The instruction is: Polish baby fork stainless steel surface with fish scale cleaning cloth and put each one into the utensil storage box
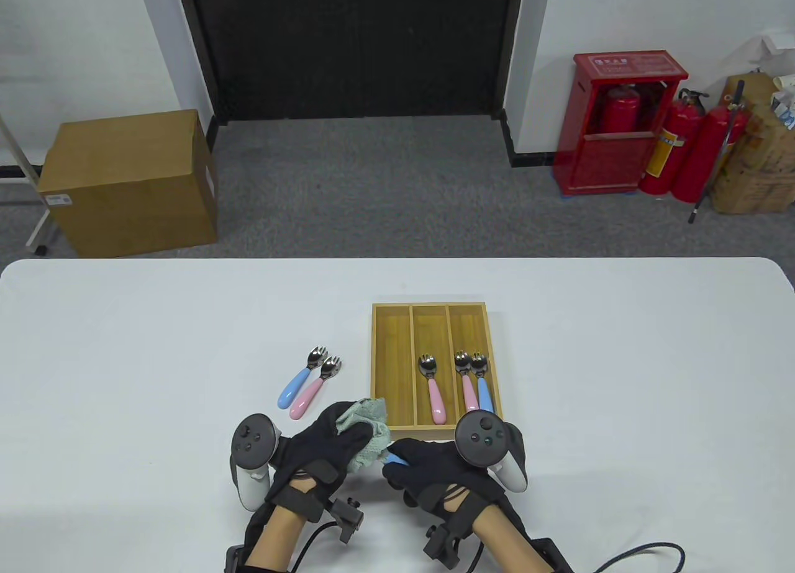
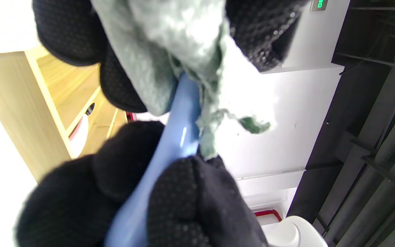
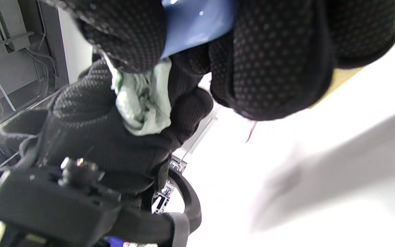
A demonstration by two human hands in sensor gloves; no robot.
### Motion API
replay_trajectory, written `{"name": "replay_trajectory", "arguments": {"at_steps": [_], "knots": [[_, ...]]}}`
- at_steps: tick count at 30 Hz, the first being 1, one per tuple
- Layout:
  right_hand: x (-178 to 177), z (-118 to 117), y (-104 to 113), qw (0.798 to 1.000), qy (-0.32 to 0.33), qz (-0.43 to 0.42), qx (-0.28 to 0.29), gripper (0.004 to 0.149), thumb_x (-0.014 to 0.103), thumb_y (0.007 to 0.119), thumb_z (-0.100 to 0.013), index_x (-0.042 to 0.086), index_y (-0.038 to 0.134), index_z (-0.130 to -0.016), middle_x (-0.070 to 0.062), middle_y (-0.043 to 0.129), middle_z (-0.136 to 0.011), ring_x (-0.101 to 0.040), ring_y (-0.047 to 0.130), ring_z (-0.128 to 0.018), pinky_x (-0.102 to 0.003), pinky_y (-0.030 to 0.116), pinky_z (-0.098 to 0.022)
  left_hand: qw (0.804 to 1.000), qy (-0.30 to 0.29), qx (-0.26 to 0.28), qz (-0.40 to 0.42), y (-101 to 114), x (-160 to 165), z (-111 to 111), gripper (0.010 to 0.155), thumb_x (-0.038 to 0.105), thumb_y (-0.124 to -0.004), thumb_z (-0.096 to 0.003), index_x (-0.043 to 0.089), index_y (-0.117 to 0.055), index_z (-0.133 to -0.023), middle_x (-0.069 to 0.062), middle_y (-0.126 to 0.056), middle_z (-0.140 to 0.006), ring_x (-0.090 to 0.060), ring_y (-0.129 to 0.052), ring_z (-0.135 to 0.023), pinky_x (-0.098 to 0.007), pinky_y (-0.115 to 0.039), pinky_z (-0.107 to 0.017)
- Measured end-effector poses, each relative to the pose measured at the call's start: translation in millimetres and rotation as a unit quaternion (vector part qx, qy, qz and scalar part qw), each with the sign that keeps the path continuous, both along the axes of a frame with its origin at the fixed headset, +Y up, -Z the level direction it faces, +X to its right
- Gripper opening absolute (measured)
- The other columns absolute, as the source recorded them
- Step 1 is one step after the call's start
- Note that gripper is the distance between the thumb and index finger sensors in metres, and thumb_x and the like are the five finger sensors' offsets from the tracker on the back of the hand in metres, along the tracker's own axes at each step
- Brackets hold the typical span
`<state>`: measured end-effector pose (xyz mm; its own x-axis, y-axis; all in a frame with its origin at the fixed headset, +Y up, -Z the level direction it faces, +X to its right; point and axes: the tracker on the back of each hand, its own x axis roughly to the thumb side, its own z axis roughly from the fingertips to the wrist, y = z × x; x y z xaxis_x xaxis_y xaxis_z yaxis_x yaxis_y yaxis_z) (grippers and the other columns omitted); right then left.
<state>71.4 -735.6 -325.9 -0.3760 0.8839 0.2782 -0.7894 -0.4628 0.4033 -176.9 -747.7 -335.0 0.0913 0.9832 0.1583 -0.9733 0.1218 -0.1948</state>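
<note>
Two gloved hands close together just in front of the utensil storage box (image 1: 383, 374), at its near left corner. Left hand (image 1: 323, 452) curled around the pale green cleaning cloth (image 1: 366, 427), cloth bunched between its fingers (image 2: 70, 37) and wrapped over the upper end of a blue-handled baby fork (image 1: 394, 459); metal head of this fork hidden inside the cloth, so not possible to tell its state. Right hand (image 1: 435, 470) clamped on the blue handle, seen in the left wrist view as fingers (image 2: 190, 206) pinching the handle from both sides. Both hands above the white worktop (image 1: 124, 349), touching each other at the fork. Inside the box, three compartments: left one with nothing visible in it, middle one with one pink-handled fork (image 1: 433, 387), right one with a pink-handled fork (image 1: 467, 380) and a blue-handled fork (image 1: 482, 380) side by side, all heads pointing to the far side. Left of the box, on the worktop, two more forks lying just beside each other, tilted, heads away: a second blue fork (image 1: 301, 380) and a second pink fork (image 1: 313, 390), well apart from the hands. Far behind the box, on the floor, a cardboard carton (image 1: 130, 182) to the left and a red extinguisher cabinet (image 1: 621, 126) to the right.
</note>
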Motion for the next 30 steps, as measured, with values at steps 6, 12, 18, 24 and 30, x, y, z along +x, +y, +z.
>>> {"name": "replay_trajectory", "arguments": {"at_steps": [6, 12, 18, 24, 30], "knots": [[19, -6, 7, 0.998, -0.043, 0.004, 0.038, 0.045, 0.033, 0.087, -0.037, 0.009, 0.086, -0.076, -0.026, 0.093, -0.061, -0.031, 0.096, -0.029, -0.06, 0.077, -0.038, 0.995, -0.023, 0.022, -0.097, 3, 5, -1, 0.05, 0.036, -0.09, -0.0435, 0.015, -0.084, -0.088, -0.011, -0.104, -0.069, -0.024, -0.111, -0.047, -0.05, -0.086, -0.045], [25, -4, 19, 0.991, -0.06, 0.052, 0.11, 0.045, 0.03, 0.09, -0.035, 0.011, 0.087, -0.075, -0.025, 0.092, -0.065, -0.033, 0.095, -0.032, -0.061, 0.075, -0.04, 0.971, -0.057, 0.047, -0.227, 3, 16, -1, 0.05, 0.033, -0.09, -0.0435, 0.014, -0.085, -0.089, -0.01, -0.105, -0.065, -0.026, -0.11, -0.045, -0.052, -0.084, -0.044], [22, -1, 22, 0.985, -0.055, 0.085, 0.14, 0.045, 0.031, 0.089, -0.036, 0.012, 0.087, -0.076, -0.025, 0.091, -0.066, -0.033, 0.095, -0.033, -0.061, 0.074, -0.041, 0.968, -0.046, 0.049, -0.243, -2, 16, -1, 0.047, 0.035, -0.087, -0.044, 0.014, -0.09, -0.086, -0.009, -0.107, -0.061, -0.025, -0.11, -0.041, -0.052, -0.084, -0.042], [24, -2, 21, 0.987, -0.059, 0.074, 0.127, 0.045, 0.032, 0.088, -0.037, 0.011, 0.086, -0.077, -0.025, 0.091, -0.066, -0.032, 0.095, -0.033, -0.061, 0.075, -0.041, 0.976, -0.019, 0.04, -0.215, -3, 14, 0, 0.048, 0.039, -0.086, -0.0444, 0.013, -0.091, -0.085, -0.007, -0.108, -0.058, -0.023, -0.111, -0.039, -0.05, -0.085, -0.041], [25, -2, 21, 0.989, -0.058, 0.071, 0.116, 0.045, 0.035, 0.085, -0.04, 0.01, 0.084, -0.078, -0.026, 0.091, -0.065, -0.032, 0.095, -0.032, -0.06, 0.075, -0.04, 0.977, 0.012, 0.039, -0.21, -2, 10, 0, 0.048, 0.041, -0.086, -0.0444, 0.015, -0.092, -0.084, -0.006, -0.109, -0.058, -0.023, -0.111, -0.039, -0.05, -0.086, -0.041]]}}
